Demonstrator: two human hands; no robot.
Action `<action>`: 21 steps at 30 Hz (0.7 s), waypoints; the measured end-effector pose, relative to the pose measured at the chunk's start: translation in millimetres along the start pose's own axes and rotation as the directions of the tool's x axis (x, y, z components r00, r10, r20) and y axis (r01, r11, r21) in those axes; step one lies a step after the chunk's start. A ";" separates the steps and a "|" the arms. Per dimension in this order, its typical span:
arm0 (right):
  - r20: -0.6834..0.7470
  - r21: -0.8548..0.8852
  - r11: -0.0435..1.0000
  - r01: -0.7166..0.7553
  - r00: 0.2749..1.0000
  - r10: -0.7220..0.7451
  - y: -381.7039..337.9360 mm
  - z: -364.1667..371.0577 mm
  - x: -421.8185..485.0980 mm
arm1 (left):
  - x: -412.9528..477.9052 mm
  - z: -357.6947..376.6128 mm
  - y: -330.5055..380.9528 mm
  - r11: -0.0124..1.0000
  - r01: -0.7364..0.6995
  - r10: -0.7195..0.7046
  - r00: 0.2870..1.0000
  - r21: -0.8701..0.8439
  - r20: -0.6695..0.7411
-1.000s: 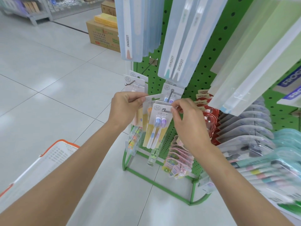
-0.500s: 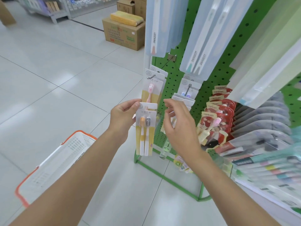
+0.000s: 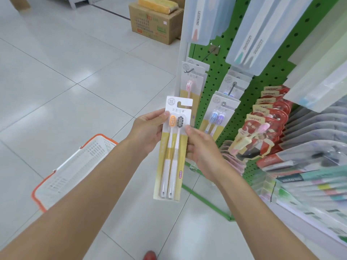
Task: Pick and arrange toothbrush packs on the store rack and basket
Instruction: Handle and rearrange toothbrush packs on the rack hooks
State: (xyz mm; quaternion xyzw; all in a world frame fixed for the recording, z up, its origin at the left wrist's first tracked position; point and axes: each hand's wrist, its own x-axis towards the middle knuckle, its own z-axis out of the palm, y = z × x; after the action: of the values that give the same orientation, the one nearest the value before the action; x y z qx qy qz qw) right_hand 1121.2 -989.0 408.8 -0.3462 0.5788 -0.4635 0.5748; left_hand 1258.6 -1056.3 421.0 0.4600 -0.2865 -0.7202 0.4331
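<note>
Yellow-backed toothbrush pack (image 3: 171, 166) held upright at centre | left hand (image 3: 146, 132) pinches its left edge | right hand (image 3: 204, 152) grips its right edge | green rack (image 3: 216, 74) at 2 o'clock | basket (image 3: 80, 166) at 8 o'clock

Toothbrush pack (image 3: 171, 152) yellow-white, heads orange, perhaps grey; rack (image 3: 216, 76) green, hole-dotted; basket (image 3: 78, 166) white, orange-rimmed.
</note>
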 end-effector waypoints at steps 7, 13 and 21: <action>0.121 -0.007 1.000 -0.018 0.993 0.019 18.9 -9.2 -17.1 | 2.7 2.4 -5.1 0.993 0.033 -0.043 0.996 -0.113 -0.080; 0.229 0.030 0.998 -0.058 0.972 0.050 29.8 -12.1 -31.4 | 7.9 0.2 -5.2 0.966 0.042 -0.091 0.978 -0.255 -0.186; 0.320 -0.028 0.998 -0.064 0.945 0.069 35.4 -8.7 -39.4 | 10.8 -3.4 -6.2 0.993 0.009 -0.033 0.977 -0.116 -0.209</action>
State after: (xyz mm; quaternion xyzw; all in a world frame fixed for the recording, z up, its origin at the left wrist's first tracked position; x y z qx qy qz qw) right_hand 1121.1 -939.3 388.6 -0.4020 0.4929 -0.3765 0.6736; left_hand 1257.2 -1063.1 410.1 0.5113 -0.1925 -0.6871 0.4791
